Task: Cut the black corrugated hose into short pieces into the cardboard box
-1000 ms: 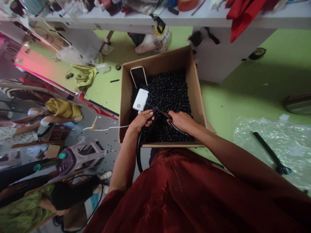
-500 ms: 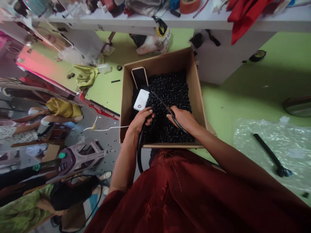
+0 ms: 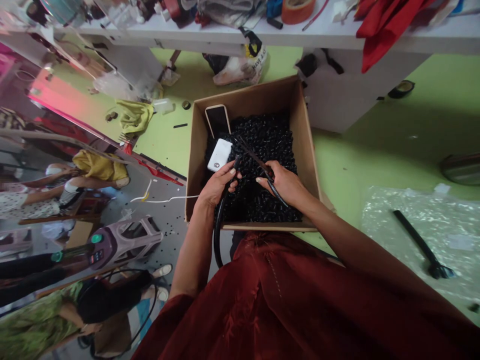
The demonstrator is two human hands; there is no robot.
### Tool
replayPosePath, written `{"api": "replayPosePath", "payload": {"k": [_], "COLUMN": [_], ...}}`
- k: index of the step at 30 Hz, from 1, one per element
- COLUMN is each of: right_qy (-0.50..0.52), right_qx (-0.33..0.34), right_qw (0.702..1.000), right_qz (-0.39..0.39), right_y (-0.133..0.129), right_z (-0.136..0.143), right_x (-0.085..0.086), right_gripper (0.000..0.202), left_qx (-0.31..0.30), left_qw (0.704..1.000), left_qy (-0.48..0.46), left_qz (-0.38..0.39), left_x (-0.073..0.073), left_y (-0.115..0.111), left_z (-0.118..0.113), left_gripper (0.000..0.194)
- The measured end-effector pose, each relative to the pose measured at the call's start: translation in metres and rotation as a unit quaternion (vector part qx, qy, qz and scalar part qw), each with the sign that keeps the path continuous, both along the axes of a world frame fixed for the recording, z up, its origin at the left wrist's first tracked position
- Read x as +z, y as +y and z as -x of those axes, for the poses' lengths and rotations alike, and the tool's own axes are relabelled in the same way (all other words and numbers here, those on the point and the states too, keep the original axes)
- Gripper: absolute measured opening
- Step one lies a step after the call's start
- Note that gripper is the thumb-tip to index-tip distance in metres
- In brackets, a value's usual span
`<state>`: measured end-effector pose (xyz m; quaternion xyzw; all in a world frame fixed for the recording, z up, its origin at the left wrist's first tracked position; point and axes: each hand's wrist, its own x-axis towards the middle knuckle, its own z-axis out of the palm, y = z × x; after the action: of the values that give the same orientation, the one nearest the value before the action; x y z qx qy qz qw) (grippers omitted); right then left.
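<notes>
Left hand [image 3: 216,186] grip closed around black hose [image 3: 221,210], which runs toward the box [image 3: 305,145]. Right hand [image 3: 287,184] grip pinches scissors [image 3: 255,159], blades pointing up-left.

Person wears dark red garment [image 3: 285,300], satin-like sheen, loose folds across front. Faint line of stitching or small beads runs down centre from neckline. Fabric fills lower part of head view, spreads wide to right edge. Both forearms bare from elbow area down; sleeves not visible past upper arms. Left hand [image 3: 216,186] and right hand [image 3: 285,184] bare, no gloves. No watch or bracelet discernible. Fingernails too small to judge.
</notes>
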<state>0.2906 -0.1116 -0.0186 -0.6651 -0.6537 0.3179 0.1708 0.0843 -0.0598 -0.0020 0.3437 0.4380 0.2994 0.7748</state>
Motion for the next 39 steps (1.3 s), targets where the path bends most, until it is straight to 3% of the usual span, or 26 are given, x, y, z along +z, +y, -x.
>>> {"api": "replayPosePath", "payload": {"k": [21, 30, 39], "right_qy": [0.011, 0.016, -0.051], "right_qx": [0.06, 0.07, 0.106], "right_qw": [0.998, 0.997, 0.992], "right_qz": [0.032, 0.039, 0.033], "right_y": [-0.0014, -0.0024, -0.0014], "right_z": [0.0025, 0.0021, 0.0002], "right_x": [0.0048, 0.0085, 0.0068], "right_gripper": [0.058, 0.057, 0.035], "left_qx": [-0.005, -0.058, -0.062], "left_qw": [1.0, 0.998, 0.997], "left_qy": [0.008, 0.024, 0.052], "left_qz": [-0.02, -0.029, -0.02], "left_x": [-0.0002, -0.004, -0.0011], "left_y": [-0.0007, -0.0006, -0.0012], "left_z": [-0.0014, 0.002, -0.0002], "left_gripper": [0.046, 0.044, 0.045]}}
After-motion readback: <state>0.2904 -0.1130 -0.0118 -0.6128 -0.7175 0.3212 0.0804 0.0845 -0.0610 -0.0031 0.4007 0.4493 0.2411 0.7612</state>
